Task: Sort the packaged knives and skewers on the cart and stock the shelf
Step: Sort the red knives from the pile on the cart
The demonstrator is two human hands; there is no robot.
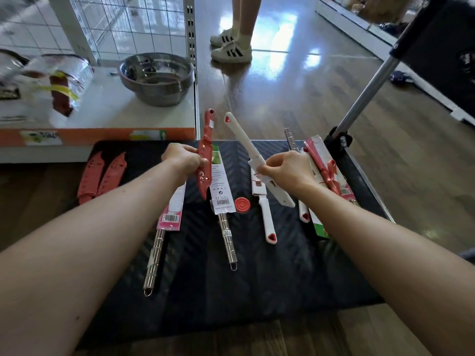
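— Black cart [282, 291]: what is laid on it?
— Packaged skewers [223, 199]. Above it, a red knife [205, 151] is gripped by the left hand [182, 160], a white knife [244, 140] by the right hand [285, 168].

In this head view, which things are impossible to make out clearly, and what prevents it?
- Head view: the package on the shelf is blurred; contents unclear.
- Head view: print on the skewer pack label is too small to read.
- Head view: the right forearm covers part of the pile of packs.
- Head view: the standing person is cut off by the top edge.
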